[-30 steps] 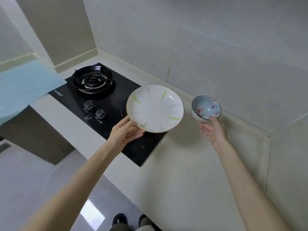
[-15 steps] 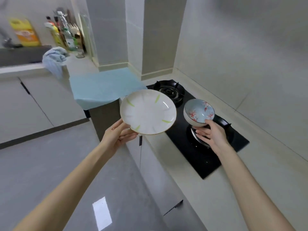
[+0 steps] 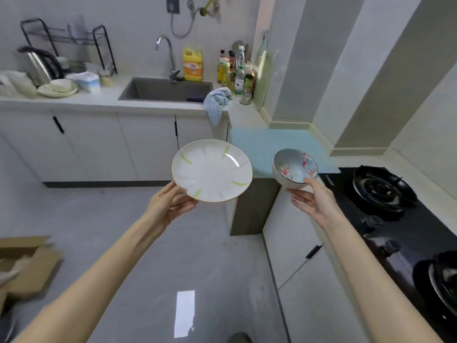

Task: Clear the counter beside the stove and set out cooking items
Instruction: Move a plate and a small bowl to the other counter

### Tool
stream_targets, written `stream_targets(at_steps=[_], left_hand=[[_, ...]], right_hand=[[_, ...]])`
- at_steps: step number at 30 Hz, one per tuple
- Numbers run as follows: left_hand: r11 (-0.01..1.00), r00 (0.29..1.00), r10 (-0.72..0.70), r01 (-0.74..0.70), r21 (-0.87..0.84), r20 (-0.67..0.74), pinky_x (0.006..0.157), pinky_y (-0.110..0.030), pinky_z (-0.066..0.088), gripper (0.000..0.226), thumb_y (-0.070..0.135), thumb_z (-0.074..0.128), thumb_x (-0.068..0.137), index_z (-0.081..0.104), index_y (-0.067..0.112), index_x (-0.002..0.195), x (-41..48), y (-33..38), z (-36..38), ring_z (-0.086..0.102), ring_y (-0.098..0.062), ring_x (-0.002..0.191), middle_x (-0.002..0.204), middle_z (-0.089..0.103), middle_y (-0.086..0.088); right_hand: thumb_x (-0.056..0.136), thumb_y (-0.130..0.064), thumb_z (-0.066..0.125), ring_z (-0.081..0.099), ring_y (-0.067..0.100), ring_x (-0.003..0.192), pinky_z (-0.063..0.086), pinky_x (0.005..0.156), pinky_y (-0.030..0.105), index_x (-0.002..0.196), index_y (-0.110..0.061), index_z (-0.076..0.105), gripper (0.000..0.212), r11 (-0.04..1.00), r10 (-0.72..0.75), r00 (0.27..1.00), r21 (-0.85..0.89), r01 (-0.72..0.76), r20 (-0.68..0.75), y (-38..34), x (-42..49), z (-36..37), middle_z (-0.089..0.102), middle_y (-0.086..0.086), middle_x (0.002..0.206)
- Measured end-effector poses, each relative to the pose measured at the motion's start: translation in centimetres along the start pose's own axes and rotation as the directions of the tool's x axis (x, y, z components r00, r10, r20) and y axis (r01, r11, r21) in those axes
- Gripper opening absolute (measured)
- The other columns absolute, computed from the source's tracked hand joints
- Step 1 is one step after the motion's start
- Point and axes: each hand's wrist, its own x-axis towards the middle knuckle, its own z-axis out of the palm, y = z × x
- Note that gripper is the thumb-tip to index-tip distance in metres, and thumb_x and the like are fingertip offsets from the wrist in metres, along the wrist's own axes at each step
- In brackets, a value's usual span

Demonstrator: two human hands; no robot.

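At mid-frame you hold a white plate (image 3: 212, 170) with green strokes out over the floor, your left hand (image 3: 170, 205) pinching its lower rim, thumb on top and fingers beneath. Just to its right, your right hand (image 3: 314, 199) grips a blue flowered bowl (image 3: 294, 167), thumb on the rim. A blue mat (image 3: 277, 142) lies behind them, the black stove (image 3: 408, 233) is at right, and the sink (image 3: 160, 91) is at upper centre-left.

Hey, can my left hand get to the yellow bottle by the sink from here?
Probably not. The left hand holds the white plate, and the yellow bottle stands behind the sink on the far counter, across open floor from it.
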Motion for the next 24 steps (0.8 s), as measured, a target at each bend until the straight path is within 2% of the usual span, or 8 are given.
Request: stream_targets(at_steps=[3,6,11,14,17,24], left_hand=[[0.999,0.996,0.026,-0.029,-0.032,-0.088,0.077,-0.026,0.058,0.039,0.009,0.06,0.086,0.062,0.02,0.124,1.1,2.3,-4.3,0.071,-0.027,0.097,0.106,0.071,-0.019],[0.995,0.978,0.057,-0.072,-0.069,-0.198,0.077,-0.027,0.059,0.04,0.007,0.059,0.086,0.063,0.021,0.123,3.0,4.8,-8.7,0.071,-0.026,0.095,0.105,0.072,-0.017],[0.984,0.931,0.106,-0.15,-0.101,-0.349,0.067,-0.024,0.059,0.031,0.006,0.059,0.086,0.067,0.019,0.113,7.3,9.4,-15.3,0.073,-0.022,0.086,0.098,0.074,-0.015],[0.975,0.898,0.14,-0.198,-0.101,-0.417,0.066,-0.025,0.059,0.031,0.006,0.058,0.086,0.066,0.019,0.114,11.0,12.7,-19.3,0.073,-0.022,0.085,0.1,0.073,-0.015],[0.97,0.872,0.145,-0.218,-0.106,-0.467,0.067,-0.026,0.059,0.037,0.006,0.058,0.086,0.063,0.018,0.121,14.4,15.8,-22.4,0.073,-0.024,0.086,0.097,0.074,-0.015],[0.958,0.816,0.149,-0.26,-0.123,-0.559,0.061,-0.026,0.059,0.033,0.005,0.058,0.087,0.064,0.02,0.116,21.8,22.5,-29.4,0.074,-0.024,0.079,0.087,0.075,-0.015]], right_hand=[[0.093,-0.021,0.055,0.068,0.026,0.09,0.055,0.078,0.036,0.124,-0.013,0.05,0.032,0.999,0.007,0.996,-0.038,-0.004,0.087,-0.3,2.3,6.3,0.071,0.022,0.1],[0.094,-0.021,0.055,0.069,0.025,0.09,0.055,0.08,0.038,0.123,-0.016,0.048,0.031,0.998,0.026,0.988,-0.065,-0.017,0.151,-0.4,5.0,13.5,0.07,0.022,0.101],[0.094,-0.021,0.053,0.069,0.022,0.083,0.056,0.078,0.036,0.118,-0.015,0.051,0.025,0.992,0.049,0.961,-0.125,-0.014,0.274,-0.5,10.2,25.2,0.07,0.023,0.099],[0.093,-0.021,0.053,0.069,0.02,0.079,0.057,0.077,0.035,0.113,-0.017,0.054,0.02,0.989,0.061,0.935,-0.147,-0.01,0.35,-1.0,13.8,32.5,0.072,0.021,0.097],[0.093,-0.022,0.053,0.07,0.019,0.078,0.058,0.077,0.035,0.12,-0.015,0.053,0.028,0.987,0.066,0.908,-0.163,0.003,0.413,-1.7,17.0,39.0,0.074,0.018,0.093],[0.095,-0.023,0.053,0.069,0.02,0.08,0.058,0.072,0.032,0.127,-0.016,0.05,0.033,0.982,0.093,0.873,-0.187,-0.002,0.479,-3.2,23.4,53.7,0.073,0.019,0.093]])
